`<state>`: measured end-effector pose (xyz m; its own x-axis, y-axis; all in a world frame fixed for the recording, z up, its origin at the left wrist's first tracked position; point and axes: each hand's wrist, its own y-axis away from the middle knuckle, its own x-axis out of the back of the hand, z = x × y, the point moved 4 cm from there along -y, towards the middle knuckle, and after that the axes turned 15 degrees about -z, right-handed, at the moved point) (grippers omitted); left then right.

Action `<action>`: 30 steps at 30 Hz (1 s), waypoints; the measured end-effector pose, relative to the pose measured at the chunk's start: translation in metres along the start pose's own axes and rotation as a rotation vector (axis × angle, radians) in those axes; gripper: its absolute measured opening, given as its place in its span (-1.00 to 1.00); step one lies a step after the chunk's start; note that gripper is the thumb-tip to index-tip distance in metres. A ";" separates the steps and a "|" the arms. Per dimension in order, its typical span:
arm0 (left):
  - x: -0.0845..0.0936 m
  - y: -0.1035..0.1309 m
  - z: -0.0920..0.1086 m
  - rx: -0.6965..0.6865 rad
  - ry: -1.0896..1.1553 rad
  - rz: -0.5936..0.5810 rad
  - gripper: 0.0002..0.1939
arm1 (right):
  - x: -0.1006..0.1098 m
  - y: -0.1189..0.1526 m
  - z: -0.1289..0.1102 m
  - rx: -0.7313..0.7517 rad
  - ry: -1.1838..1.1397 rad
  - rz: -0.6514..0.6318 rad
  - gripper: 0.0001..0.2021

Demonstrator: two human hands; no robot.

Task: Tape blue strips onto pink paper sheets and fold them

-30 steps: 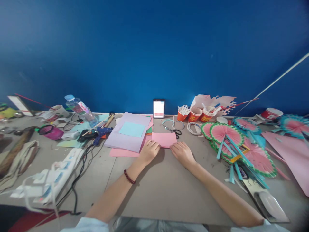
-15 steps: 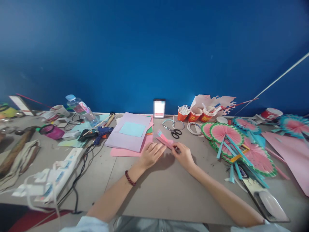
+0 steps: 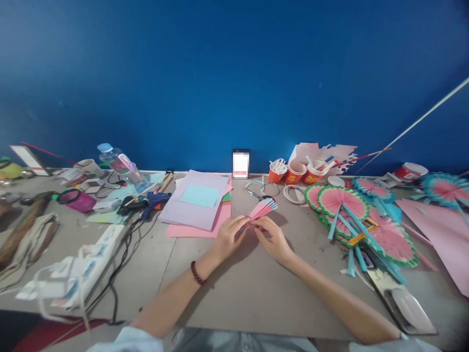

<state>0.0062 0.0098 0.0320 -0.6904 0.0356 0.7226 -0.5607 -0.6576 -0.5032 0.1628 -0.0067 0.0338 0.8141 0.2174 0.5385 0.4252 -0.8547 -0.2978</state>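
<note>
Between my two hands is a small pleated paper fan (image 3: 263, 209), pink with a blue-and-white striped outer edge, spread away from me to the upper right. My left hand (image 3: 231, 233) pinches its narrow end with thumb and fingers. From the other side my right hand (image 3: 270, 236) grips the same end, fingers curled. Exactly where the fingertips meet the paper is partly hidden. Just behind the fan lie scissors (image 3: 252, 191), their handles mostly covered by it. Left of my hands a light blue sheet (image 3: 200, 195) rests on a lilac sheet (image 3: 172, 210) and pink paper (image 3: 220, 230).
Finished pink-and-green fans (image 3: 344, 203) lie at the right, near a white computer mouse (image 3: 412, 309). Red paper cups (image 3: 296, 173) and a tape roll (image 3: 294, 194) stand behind. At left are a glue gun (image 3: 156, 200), a bottle (image 3: 124, 166) and a power strip (image 3: 88, 266).
The folded pink paper has turned and fanned out toward the upper right, now covering the scissors' handles. Both hands have rotated, bringing their fingertips together at its narrow end.
</note>
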 end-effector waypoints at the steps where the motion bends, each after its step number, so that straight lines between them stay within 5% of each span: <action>1: 0.000 0.001 -0.003 0.027 0.029 0.015 -0.74 | 0.000 0.000 0.000 0.002 0.021 -0.001 -0.76; 9: 0.006 -0.001 -0.018 0.225 0.282 0.008 -0.77 | 0.030 0.009 0.004 0.030 0.545 0.322 -0.84; 14: 0.010 -0.005 -0.021 0.199 0.283 -0.053 -0.76 | 0.044 0.003 -0.001 -0.009 0.826 0.180 -0.70; 20: 0.020 -0.007 -0.014 0.009 0.020 -0.016 -0.81 | 0.047 -0.004 -0.001 0.032 0.826 -0.012 -0.61; 30: 0.026 -0.007 -0.004 -0.208 -0.332 0.113 -0.75 | 0.049 0.004 -0.006 0.241 0.928 0.132 -0.74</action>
<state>-0.0094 0.0180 0.0521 -0.5869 -0.2954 0.7538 -0.5935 -0.4763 -0.6487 0.2019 -0.0026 0.0634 0.2686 -0.4210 0.8664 0.5068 -0.7031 -0.4988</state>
